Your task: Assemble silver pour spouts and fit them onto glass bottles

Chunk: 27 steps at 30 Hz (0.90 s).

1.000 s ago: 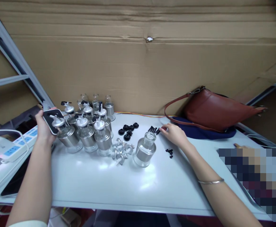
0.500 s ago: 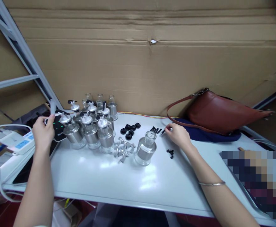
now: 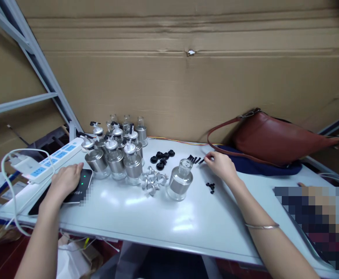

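Note:
My left hand (image 3: 66, 180) lies over a flat black Wi-Fi device (image 3: 83, 185) with green lights, its fingers round the far edge. My right hand (image 3: 220, 164) pinches a small black stick-like part (image 3: 202, 161) by one end, beside several similar black sticks (image 3: 193, 159). A glass bottle with a metal band (image 3: 179, 186) stands upright and uncapped between the hands. Left of it lie several silvery pourer parts (image 3: 152, 182) and, behind those, black ribbed stoppers (image 3: 159, 166). Tiny black pieces (image 3: 210, 187) rest near my right wrist.
Banded bottles with pourer tops (image 3: 115, 164) stand grouped at the left, uncapped ones (image 3: 141, 131) behind. A power strip (image 3: 57, 159) with a looping white cable lines the left side. A brown bag (image 3: 274, 137) lies on dark blue cloth (image 3: 251, 164). Cardboard (image 3: 158, 85) backs the table.
My left hand has lowered the Wi-Fi device from a raised tilt to flat on the left side, away from the bottles. My right hand stays at the black sticks. The view has shifted slightly.

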Motion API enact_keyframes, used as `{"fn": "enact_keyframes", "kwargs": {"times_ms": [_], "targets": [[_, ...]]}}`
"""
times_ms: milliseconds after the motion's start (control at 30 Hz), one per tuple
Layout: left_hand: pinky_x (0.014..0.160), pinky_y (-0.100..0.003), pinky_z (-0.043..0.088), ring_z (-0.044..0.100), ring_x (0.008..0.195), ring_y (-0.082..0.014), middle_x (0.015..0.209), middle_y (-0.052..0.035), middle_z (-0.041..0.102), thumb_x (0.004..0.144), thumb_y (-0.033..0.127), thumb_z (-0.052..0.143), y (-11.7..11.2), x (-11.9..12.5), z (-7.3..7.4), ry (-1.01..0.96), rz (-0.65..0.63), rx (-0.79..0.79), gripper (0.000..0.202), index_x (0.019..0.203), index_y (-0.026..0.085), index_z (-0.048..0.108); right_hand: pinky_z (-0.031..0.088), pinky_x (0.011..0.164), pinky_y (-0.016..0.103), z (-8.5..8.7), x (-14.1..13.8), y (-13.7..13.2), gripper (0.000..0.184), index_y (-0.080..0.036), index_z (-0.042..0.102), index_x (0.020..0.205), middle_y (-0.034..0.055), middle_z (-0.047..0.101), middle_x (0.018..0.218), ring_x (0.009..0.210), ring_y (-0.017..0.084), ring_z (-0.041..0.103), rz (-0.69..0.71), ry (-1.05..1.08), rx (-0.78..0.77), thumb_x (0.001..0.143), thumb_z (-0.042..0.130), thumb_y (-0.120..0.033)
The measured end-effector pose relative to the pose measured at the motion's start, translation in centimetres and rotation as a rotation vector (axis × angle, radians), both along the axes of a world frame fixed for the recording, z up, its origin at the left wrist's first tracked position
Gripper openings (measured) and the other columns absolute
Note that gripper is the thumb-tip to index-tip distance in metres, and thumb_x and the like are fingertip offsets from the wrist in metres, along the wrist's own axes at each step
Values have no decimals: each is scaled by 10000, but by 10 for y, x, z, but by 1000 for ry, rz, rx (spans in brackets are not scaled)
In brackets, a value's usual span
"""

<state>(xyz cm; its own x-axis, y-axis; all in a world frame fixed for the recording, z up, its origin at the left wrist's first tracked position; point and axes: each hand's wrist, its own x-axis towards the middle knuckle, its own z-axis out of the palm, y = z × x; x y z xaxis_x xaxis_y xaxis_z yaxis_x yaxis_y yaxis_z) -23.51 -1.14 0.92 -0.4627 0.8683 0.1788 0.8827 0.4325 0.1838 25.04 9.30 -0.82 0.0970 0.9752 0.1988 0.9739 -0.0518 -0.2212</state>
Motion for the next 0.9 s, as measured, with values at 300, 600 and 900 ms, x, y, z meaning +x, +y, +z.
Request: {"fn": "enact_keyframes", "kwargs": {"times_ms": [300, 600, 900], "targets": [[831, -545, 380, 470, 1027, -367, 1057, -183, 567, 931, 351, 265, -15, 26, -14, 130, -45, -32, 445, 923, 145, 660, 291, 557, 273, 4, -1, -2, 156, -208, 673, 761, 85, 708, 833, 776, 245, 621, 3, 134, 47, 786, 537, -281], [732, -367, 445, 530, 818, -234, 840, -47, 525, 816, 240, 524, -38, 118, 7, -115, -334, 1112, 113, 928, 231, 511, 365, 607, 286, 8, 1, -5, 211, -178, 638, 695, 51, 617, 670, 643, 182, 523, 182, 565, 152, 728, 572, -376], [879, -355, 461, 527, 1065, -212, 1133, -106, 504, 857, 208, 492, -29, 324, -7, -1130, -1032, 51, 259, 1103, 231, 415, 323, 478, 232, 3, 11, -16, 402, -169, 591, 727, 7, 598, 590, 493, 98, 439, 364, 1135, 13, 672, 676, -558]]}}
